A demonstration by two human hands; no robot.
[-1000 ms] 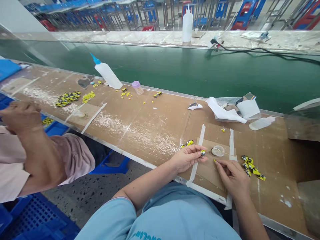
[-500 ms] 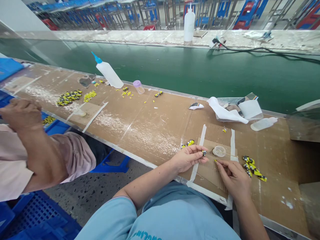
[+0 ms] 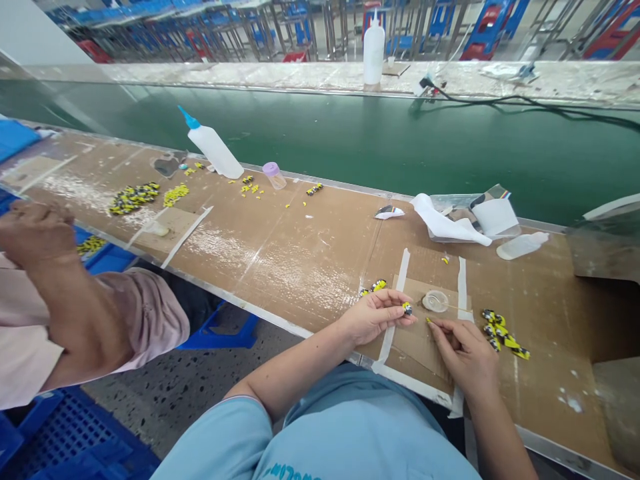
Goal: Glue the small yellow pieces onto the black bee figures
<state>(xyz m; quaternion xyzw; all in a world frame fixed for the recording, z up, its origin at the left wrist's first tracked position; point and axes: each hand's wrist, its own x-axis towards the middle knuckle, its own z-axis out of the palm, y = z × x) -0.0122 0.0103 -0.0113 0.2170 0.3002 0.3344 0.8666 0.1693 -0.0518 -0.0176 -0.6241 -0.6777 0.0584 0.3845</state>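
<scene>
My left hand (image 3: 381,313) pinches a small black, yellow and white figure (image 3: 407,309) between thumb and fingertips. Held in the fingertips of my right hand (image 3: 465,350) is a tiny yellow piece (image 3: 429,321), a short way from the figure and not touching it. Just beyond both hands sits a small clear cup (image 3: 435,301) with a thin stick (image 3: 456,308) leaning out over its right side. Black-and-yellow figures (image 3: 504,333) lie in a cluster right of my right hand. A few more figures (image 3: 374,288) are behind my left hand.
A squeeze bottle (image 3: 523,246) lies near a plastic tray (image 3: 450,235) with paper. Farther left stand a purple-lidded jar (image 3: 273,176) and a tilted blue-tipped bottle (image 3: 216,151). Piles of figures (image 3: 134,199) and yellow pieces (image 3: 176,195) lie near a co-worker's hands (image 3: 37,230).
The figure in my left hand has turned a little and shows more yellow and white. Both hands keep their grip. The whole view has shifted slightly.
</scene>
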